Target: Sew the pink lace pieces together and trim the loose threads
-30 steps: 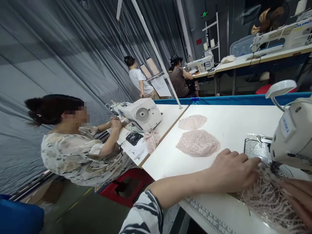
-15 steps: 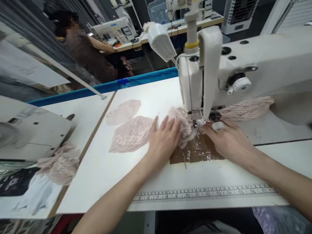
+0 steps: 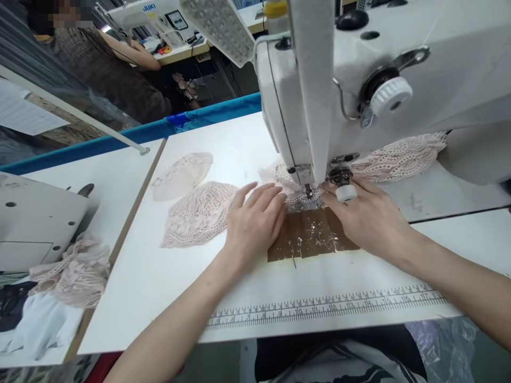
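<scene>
A pale pink lace piece (image 3: 297, 197) lies under the presser foot (image 3: 308, 191) of the white sewing machine (image 3: 359, 58), its scalloped edge towards me. My left hand (image 3: 255, 221) rests on the table left of the needle, fingers spread and bent, their tips at the lace; its thumb is hidden. Close to the right of the foot, my right hand (image 3: 369, 215) has its thumb and fingers closed at the lace edge, partly hidden by a white knob (image 3: 346, 192). Two lace cup-shaped pieces, one patterned (image 3: 199, 215) and one sheerer (image 3: 183, 175), lie to the left.
More lace (image 3: 403, 157) lies behind the machine head's post. Brown tape (image 3: 311, 234) covers the table before the needle; a ruler strip (image 3: 319, 308) runs along the front edge. Bundled lace (image 3: 82, 276) lies by another machine (image 3: 35, 218). A person (image 3: 107, 69) sits beyond.
The view has come closer to the machine. My left fingers have bent and drawn up from lying flatter. The bunched lace by the needle now lies flatter, its edge straighter at the foot.
</scene>
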Demonstrator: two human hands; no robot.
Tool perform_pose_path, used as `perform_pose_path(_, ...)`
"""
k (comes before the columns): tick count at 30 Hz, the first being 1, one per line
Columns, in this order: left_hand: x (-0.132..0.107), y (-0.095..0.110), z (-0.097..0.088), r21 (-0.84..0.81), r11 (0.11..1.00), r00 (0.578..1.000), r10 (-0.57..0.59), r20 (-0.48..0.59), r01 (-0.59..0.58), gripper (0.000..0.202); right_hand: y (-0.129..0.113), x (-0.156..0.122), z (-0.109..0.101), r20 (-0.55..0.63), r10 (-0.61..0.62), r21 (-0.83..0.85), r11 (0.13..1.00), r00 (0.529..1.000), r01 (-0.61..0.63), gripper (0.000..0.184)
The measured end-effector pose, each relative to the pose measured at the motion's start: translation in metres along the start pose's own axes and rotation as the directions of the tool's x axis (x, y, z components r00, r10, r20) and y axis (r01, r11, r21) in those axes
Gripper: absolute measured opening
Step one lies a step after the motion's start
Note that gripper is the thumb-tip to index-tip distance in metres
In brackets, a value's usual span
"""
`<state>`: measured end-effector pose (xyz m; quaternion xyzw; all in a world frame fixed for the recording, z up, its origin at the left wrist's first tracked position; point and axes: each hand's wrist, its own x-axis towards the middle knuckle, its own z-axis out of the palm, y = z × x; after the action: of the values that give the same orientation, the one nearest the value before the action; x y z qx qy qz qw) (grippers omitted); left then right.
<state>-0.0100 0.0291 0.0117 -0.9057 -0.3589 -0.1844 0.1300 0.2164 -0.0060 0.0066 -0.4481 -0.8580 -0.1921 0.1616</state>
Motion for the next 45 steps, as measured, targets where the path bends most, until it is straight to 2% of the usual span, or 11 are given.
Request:
perform_pose_path(4, 0.001, 0.01, 0.005, -0.138, 0.988, 0.995, 0.081, 0.052, -0.074, 0.03, 0.0, 0.0, 0.0, 0.063, -0.008, -0.021, 1.0, 0.998, 0.009, 0.036)
perform_pose_path(8, 0.0, 0.013, 0.011, -0.11, 0.993, 0.996, 0.06, 0.066, -0.053, 0.037, 0.0, 0.0, -0.002, 0.063, -0.013, -0.032, 0.999, 0.998, 0.015, 0.035)
perform_pose_path(13, -0.002, 0.009, 0.012, -0.07, 0.993, 0.995, 0.097, 0.038, -0.094, 0.03, -0.001, -0.002, 0.0, 0.052, -0.053, 0.013, 0.999, 0.997, 0.052, 0.039)
perform_pose_path(18, -0.004, 0.009, 0.014, -0.113, 0.983, 0.989, 0.149, 0.021, -0.146, 0.033, -0.001, -0.003, 0.001, 0.053, -0.063, 0.041, 0.997, 0.997, 0.061, 0.039)
perform_pose_path(25, -0.004, 0.011, 0.014, -0.108, 0.983, 0.988, 0.15, 0.02, -0.147, 0.032, 0.0, -0.002, 0.0, 0.08, -0.039, 0.002, 0.999, 0.996, 0.039, 0.039)
perform_pose_path(35, -0.004, 0.012, 0.013, -0.11, 0.984, 0.989, 0.148, 0.029, -0.144, 0.031, -0.001, -0.004, 0.001, 0.186, -0.003, -0.061, 0.998, 0.983, 0.015, 0.044)
perform_pose_path(45, -0.003, 0.011, 0.012, -0.102, 0.983, 0.988, 0.153, 0.024, -0.15, 0.03, 0.0, -0.004, 0.002, 0.167, -0.009, -0.026, 1.0, 0.986, 0.013, 0.041)
